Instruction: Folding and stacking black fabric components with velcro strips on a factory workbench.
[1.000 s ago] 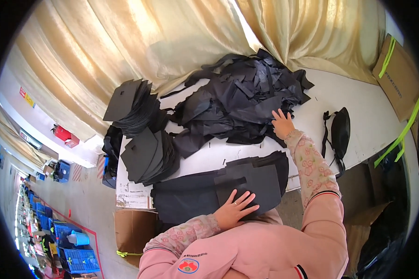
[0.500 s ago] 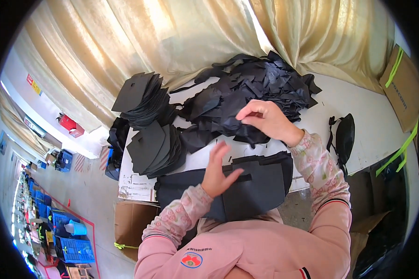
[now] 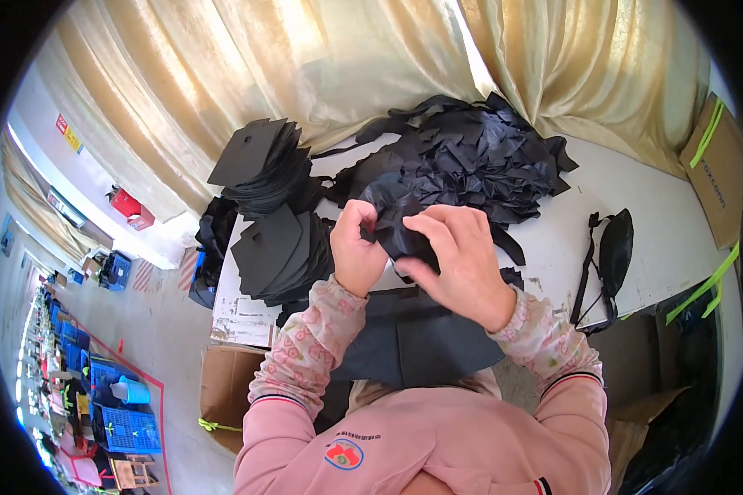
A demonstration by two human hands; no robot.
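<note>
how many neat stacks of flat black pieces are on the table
2. One stack of flat black pieces sits at the far left by the curtain; the second stack lies nearer, just left of the left hand. The loose heap may hide more.

A fabric pile [image 3: 470,161] is lying at the counter's [image 3: 660,206] back edge. Two card stacks [image 3: 272,206] are sitting at its left end. A pouch [image 3: 615,247] is lying toward the right end. A fabric panel [image 3: 421,338] is hanging over the front edge, with a box [image 3: 223,388] standing below the front-left corner.
</note>
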